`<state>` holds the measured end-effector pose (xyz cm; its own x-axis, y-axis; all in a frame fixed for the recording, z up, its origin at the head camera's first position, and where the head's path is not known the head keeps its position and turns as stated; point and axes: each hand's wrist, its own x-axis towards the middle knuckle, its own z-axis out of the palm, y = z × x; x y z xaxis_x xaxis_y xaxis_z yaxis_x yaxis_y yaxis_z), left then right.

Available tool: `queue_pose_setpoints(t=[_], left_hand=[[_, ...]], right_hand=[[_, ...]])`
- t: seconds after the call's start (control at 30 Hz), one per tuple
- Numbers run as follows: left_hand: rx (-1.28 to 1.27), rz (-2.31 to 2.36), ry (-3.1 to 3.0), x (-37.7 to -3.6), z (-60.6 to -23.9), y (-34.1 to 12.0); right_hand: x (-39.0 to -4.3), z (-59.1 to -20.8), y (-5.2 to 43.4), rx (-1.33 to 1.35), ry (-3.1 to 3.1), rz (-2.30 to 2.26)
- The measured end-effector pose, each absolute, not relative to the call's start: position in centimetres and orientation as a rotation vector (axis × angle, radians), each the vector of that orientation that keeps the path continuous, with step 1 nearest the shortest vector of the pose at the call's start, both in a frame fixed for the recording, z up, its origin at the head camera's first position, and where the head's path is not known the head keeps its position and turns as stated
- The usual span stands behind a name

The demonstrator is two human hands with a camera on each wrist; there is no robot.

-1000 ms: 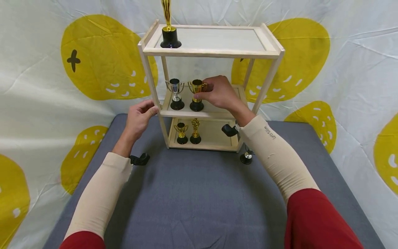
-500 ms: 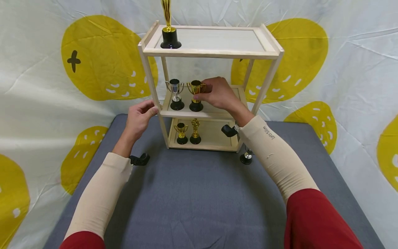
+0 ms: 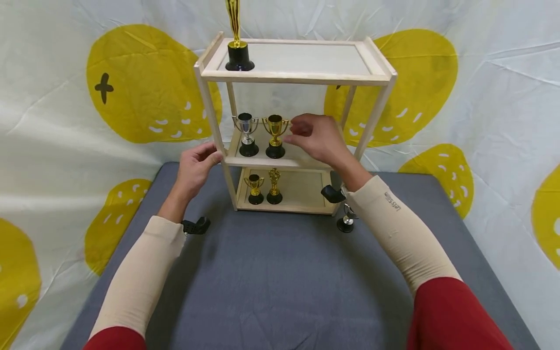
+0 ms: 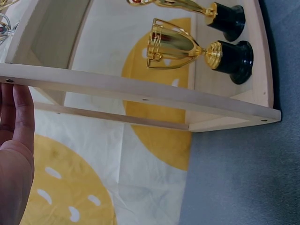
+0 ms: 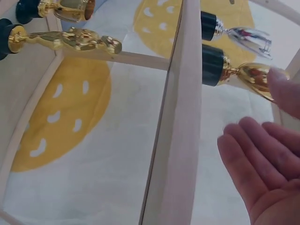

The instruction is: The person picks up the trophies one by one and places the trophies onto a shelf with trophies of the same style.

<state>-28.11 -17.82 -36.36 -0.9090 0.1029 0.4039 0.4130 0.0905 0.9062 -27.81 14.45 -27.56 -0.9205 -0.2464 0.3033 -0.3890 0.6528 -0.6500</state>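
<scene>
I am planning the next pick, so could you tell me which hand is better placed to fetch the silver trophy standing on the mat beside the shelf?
Probably the right hand: it is open and free, and the silver trophy stands under that forearm. The left hand grips the shelf.

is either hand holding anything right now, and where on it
The left hand grips the wooden shelf at its front left post, level with the middle tier. The right hand holds nothing; it is open beside the gold trophy cup.

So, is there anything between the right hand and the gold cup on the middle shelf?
Nothing: in the head view only a small bare gap separates the right hand from the gold cup.
</scene>
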Motion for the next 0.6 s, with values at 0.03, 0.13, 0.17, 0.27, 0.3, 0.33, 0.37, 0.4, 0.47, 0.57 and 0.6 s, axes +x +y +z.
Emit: queue_pose_setpoints(t=[0.03, 0.13, 0.17, 0.27, 0.3, 0.33, 0.37, 0.4, 0.47, 0.57, 0.6], left_hand=[[-0.511, -1.891, -2.139, -28.1, -36.4, -17.8], [-0.501, -1.877, -2.153, -28.0, -36.3, -17.8], [-0.500, -1.875, -2.154, -28.0, -36.3, -17.8], [-0.499, -1.886, -2.147, -28.0, -36.3, -17.8], [-0.497, -1.888, -2.146, -28.0, -36.3, -17.8], [-0.499, -1.887, -2.148, -27.9, -36.3, -17.9], [-0.496, -1.885, -2.150, -28.0, -36.3, -17.9], [-0.497, -1.884, -2.152, -28.0, -36.3, -17.9], [-0.498, -1.875, -2.162, -27.9, -36.3, -17.9], [-0.502, -1.864, -2.169, -28.0, -36.4, -17.9], [-0.503, -1.863, -2.170, -28.0, -36.4, -17.9]], right_hand=[[-27.4, -27.6, 14.8, 0.513, -2.672, 1.136], [-25.9, -27.8, 15.6, 0.501, -2.628, 1.198], [-25.4, -27.9, 15.9, 0.497, -2.612, 1.210], [-24.1, -28.0, 16.9, 0.494, -2.566, 1.231], [-23.6, -28.0, 17.2, 0.491, -2.555, 1.236], [-23.2, -28.1, 17.6, 0.488, -2.548, 1.240], [-22.8, -28.2, 18.0, 0.482, -2.541, 1.254], [-22.5, -28.2, 18.4, 0.483, -2.534, 1.269], [-21.8, -28.4, 19.2, 0.478, -2.525, 1.292], [-20.9, -28.9, 20.4, 0.465, -2.535, 1.278], [-20.5, -29.1, 20.8, 0.460, -2.542, 1.266]])
